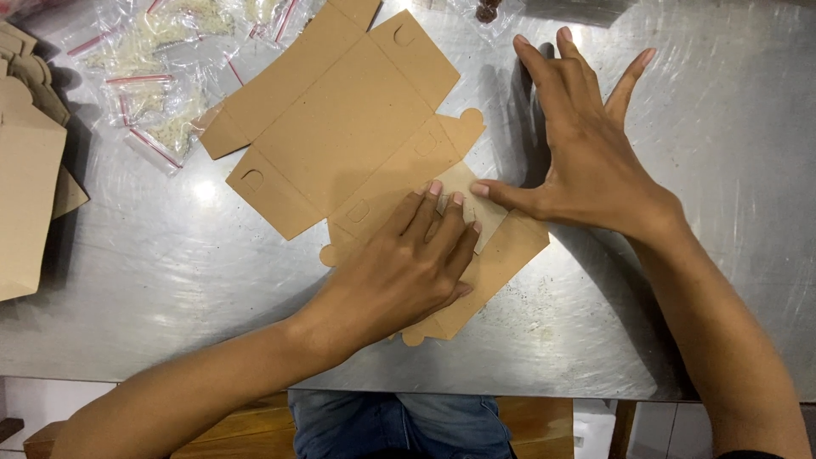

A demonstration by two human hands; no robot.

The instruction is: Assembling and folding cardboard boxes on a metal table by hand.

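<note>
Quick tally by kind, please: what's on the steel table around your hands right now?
Flat brown cardboard box blanks under the hands: 1
Brown cardboard pieces stacked at the left edge: 1 stack, number unclear
Clear zip bags, top left: several, overlapping, cannot count
Clear bag with something dark, top edge: 1
Total: 4 kinds

I see 1 flat brown cardboard box blank (344,127), unfolded on the metal table, stretching diagonally from 12 o'clock toward 5 o'clock. Its slotted flaps splay outward, and a near panel is folded over.
</note>
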